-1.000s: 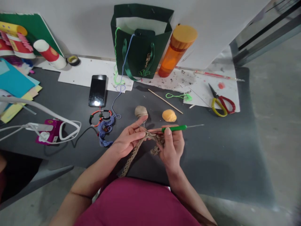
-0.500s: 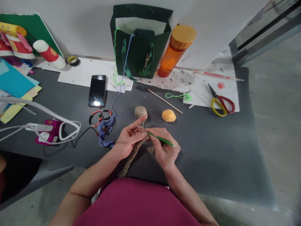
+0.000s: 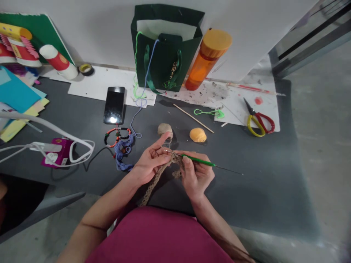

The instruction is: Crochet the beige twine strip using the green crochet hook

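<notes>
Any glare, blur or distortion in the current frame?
In the head view, a bright reflection sits low on the phone; the orange bottle leans outward, likely wide-angle distortion; lettering on the green bag is too soft to read; stitches of the beige strip blur together near the left hand.

passable tabletop (image 3: 268, 186) rightward, scissors (image 3: 257, 121) beyond, beige ball (image 3: 163, 129) and yellow ball (image 3: 197, 135) blocking forward

Dark table (image 3: 263, 182) bears tan ball (image 3: 163, 129), stick (image 3: 193, 118), bracelets (image 3: 117, 134).

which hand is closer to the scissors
Right. The right hand, gripping the green hook, is left of the scissors, nearer the body; the left hand is farther left, pinching the beige strip.
</notes>
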Motion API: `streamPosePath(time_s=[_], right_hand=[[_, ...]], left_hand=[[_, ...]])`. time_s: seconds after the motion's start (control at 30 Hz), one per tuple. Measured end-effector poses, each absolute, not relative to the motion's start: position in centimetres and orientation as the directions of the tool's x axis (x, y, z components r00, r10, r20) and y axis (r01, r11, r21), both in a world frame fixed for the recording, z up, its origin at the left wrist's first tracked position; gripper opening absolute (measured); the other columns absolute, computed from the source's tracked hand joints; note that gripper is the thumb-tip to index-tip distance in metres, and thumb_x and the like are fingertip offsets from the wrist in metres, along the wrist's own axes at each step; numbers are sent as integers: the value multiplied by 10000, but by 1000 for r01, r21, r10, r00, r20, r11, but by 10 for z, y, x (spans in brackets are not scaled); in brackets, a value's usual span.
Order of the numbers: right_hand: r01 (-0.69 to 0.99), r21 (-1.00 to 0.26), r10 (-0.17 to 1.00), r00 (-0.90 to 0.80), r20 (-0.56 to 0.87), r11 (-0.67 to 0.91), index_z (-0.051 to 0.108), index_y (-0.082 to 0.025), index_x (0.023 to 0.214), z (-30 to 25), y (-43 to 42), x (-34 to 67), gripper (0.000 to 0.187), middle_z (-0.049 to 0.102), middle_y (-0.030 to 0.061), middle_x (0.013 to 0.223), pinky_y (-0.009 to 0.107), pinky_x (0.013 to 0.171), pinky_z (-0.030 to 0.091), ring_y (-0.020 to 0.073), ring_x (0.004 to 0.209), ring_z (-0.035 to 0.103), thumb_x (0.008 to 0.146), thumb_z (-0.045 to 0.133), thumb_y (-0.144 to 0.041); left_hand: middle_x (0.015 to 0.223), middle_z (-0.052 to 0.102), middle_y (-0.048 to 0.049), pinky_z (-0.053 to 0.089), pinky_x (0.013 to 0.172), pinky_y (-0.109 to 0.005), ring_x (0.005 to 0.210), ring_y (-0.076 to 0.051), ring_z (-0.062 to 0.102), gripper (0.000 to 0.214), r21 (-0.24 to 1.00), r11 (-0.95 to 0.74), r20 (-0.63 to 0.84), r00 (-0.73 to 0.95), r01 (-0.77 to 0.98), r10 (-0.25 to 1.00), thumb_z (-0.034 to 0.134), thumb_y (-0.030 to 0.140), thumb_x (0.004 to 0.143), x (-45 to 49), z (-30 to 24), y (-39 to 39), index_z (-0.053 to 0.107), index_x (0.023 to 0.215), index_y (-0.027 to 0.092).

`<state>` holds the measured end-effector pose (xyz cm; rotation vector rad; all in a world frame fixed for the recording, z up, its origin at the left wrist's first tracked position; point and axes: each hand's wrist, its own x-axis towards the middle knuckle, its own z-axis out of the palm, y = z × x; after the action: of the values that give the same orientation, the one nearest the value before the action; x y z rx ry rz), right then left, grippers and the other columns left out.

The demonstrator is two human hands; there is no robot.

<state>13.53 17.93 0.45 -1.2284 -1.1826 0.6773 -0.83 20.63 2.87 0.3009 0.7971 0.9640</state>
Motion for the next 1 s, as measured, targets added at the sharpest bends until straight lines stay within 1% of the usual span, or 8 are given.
streamPosePath(time_s=[0.13,0.33,0.4,0.6,0.7,0.77,0.87,1.0], right_hand=[[146,-967,908,340,246,207,699,-238,959,5,179,136,70,791,27,851,294,660,634,181,742,790,952,641,-277],[294,-941,896,352,271,169,656,-225,930,10,184,140,160,738,13,775,268,567,579,160,633,731,975,594,-365],[297,-941,895,360,264,159,642,-228,914,11,185,143,199,723,14,760,275,562,566,165,634,716,976,589,-409],[-33,-999,965,260,-16,-7,597,-265,968,8,184,145,217,657,-19,643,268,431,475,133,436,576,987,564,-480],[-178,-976,970,185,-156,-123,600,-263,957,8,186,143,267,651,-29,621,247,381,420,125,422,555,970,568,-528],[-292,-937,965,117,-236,-193,603,-260,928,10,188,139,300,653,-40,605,225,338,356,106,391,507,934,608,-559],[-397,-885,957,52,-285,-242,620,-244,858,13,190,132,338,672,-43,615,192,317,307,71,371,439,835,737,-560],[-419,-874,951,69,-300,-245,654,-223,810,14,190,127,334,688,-38,629,153,324,311,46,386,429,779,812,-515]], left_hand=[[796,717,18,436,618,-180,639,-58,569,766,621,533,-456,288,-575,842,893,159,652,-9,26,206,661,1378,230],[725,665,24,358,561,-198,586,-51,487,745,672,530,-433,306,-517,848,857,133,643,-13,24,209,678,1362,212],[692,643,33,324,540,-199,569,-47,462,705,671,546,-444,318,-501,838,845,127,638,-13,25,210,707,1324,211],[693,686,9,281,493,-201,516,-46,449,579,574,638,-460,442,-514,770,795,86,582,-12,28,213,804,1145,222],[675,686,8,285,479,-200,505,-53,467,533,542,659,-452,480,-521,752,788,80,592,-11,27,213,815,1107,213],[681,689,8,339,510,-200,547,-72,522,554,556,642,-455,454,-528,766,788,57,590,-10,28,212,809,1124,204],[772,734,-10,458,663,-231,678,-115,618,608,585,605,-458,395,-540,796,805,47,584,-8,29,209,793,1167,218],[871,771,-29,477,732,-241,733,-116,636,609,633,572,-461,340,-521,820,841,79,617,-7,30,206,779,1203,233]])
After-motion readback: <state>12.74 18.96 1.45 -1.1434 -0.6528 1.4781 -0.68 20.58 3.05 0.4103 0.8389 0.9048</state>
